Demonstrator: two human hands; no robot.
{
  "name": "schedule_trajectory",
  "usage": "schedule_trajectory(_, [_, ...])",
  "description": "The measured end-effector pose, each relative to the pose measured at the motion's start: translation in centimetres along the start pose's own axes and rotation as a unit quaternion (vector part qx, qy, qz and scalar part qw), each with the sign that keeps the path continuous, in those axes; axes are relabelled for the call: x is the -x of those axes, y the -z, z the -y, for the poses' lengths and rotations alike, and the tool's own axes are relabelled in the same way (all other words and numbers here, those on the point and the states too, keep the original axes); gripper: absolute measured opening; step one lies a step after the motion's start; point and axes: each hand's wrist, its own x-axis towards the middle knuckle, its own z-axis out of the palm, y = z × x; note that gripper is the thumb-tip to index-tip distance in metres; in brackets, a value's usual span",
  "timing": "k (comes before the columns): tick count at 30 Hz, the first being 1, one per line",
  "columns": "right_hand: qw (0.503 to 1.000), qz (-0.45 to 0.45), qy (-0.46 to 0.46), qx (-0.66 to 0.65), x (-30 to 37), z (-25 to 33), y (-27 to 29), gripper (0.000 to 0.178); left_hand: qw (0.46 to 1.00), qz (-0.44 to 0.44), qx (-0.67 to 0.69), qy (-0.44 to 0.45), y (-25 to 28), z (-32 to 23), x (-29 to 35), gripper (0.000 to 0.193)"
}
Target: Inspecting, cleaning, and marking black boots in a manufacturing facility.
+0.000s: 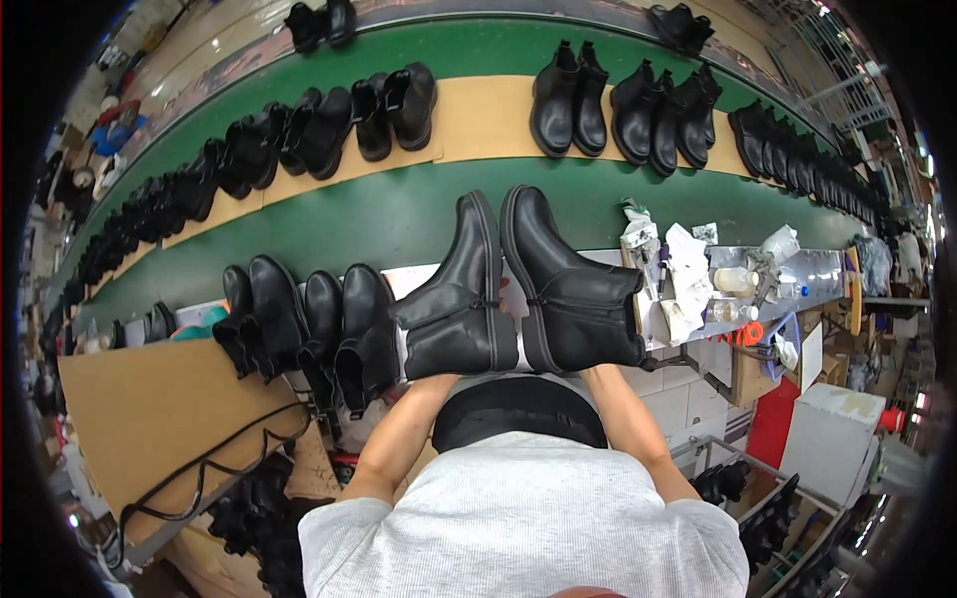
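Two black leather ankle boots lie on their sides in front of my waist, toes pointing away, soles facing each other with a narrow gap. The left boot (449, 289) has its shaft turned to the left, the right boot (573, 289) to the right. A zip runs along the upward side of each. My left hand (437, 383) reaches under the heel end of the left boot and holds it from below. Likewise my right hand (601, 378) holds the right boot. Both boots hide nearly all of my fingers.
Rows of black boots (568, 100) stand on a tan strip along the green bench (478, 50). More boots (274, 309) sit close on the left, by a cardboard sheet (169, 419). White cloths (688, 279) and small bottles (736, 280) lie on the right. A metal cabinet (832, 439) stands lower right.
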Motion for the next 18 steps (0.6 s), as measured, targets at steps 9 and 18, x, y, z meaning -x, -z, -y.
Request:
schedule_trajectory(9, [0.652, -0.044, -0.16, -0.74, -2.4, -3.0, 3.0, 0.051, 0.89, -0.033, 0.401, 0.215, 1.1, 1.4, 1.0, 0.048])
schedule_trajectory(18, [0.59, 0.005, -0.212, -0.779, -5.3, -11.8, 0.3, 0.061, 0.987, -0.004, 0.067, 0.148, 5.1, -3.4, -0.3, 0.074])
